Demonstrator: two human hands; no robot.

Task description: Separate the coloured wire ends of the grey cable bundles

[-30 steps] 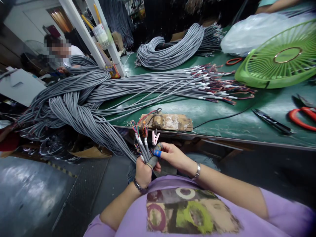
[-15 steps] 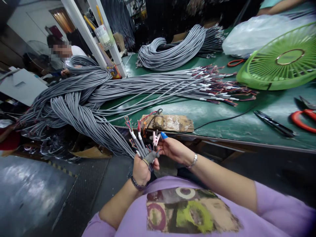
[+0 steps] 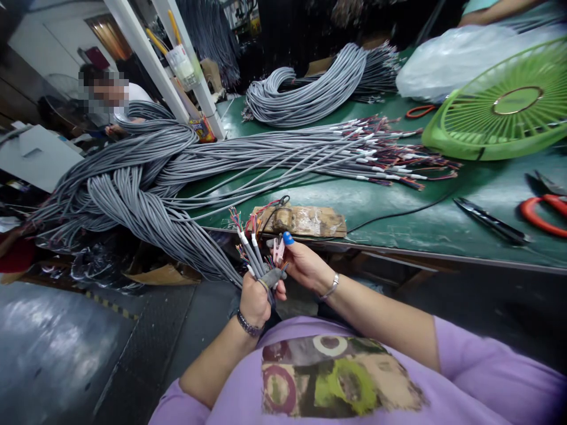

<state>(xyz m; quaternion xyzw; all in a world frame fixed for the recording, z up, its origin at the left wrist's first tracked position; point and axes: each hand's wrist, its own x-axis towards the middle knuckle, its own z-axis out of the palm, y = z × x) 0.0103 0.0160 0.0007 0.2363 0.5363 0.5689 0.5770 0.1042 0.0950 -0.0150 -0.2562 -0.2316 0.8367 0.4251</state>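
My left hand (image 3: 256, 298) is closed around several grey cables (image 3: 251, 252). Their stripped ends point up, with white sleeves and thin coloured wires fanning out. A grey cover (image 3: 271, 277) sits over the left thumb. My right hand (image 3: 308, 265), its thumb wrapped in blue, pinches a pink clothespin-like clip (image 3: 278, 250) at the bench edge. Its other fingers are partly hidden behind the wires. Just beyond the hands lies a wooden board (image 3: 316, 221) with a lump fixed on it and thin leads.
A thick bundle of grey cables (image 3: 146, 192) drapes over the green bench (image 3: 398, 233). Behind lies a coiled bundle (image 3: 305, 97). To the right are a green fan (image 3: 500, 106), black tweezers-like tool (image 3: 489, 221), red-handled cutters (image 3: 544, 209) and a plastic bag (image 3: 447, 62). Another person (image 3: 133, 97) sits far left.
My right hand has shifted slightly left, and its thumb has come up against the pink clip. My left hand keeps its grip on the cables. The view has moved a little.
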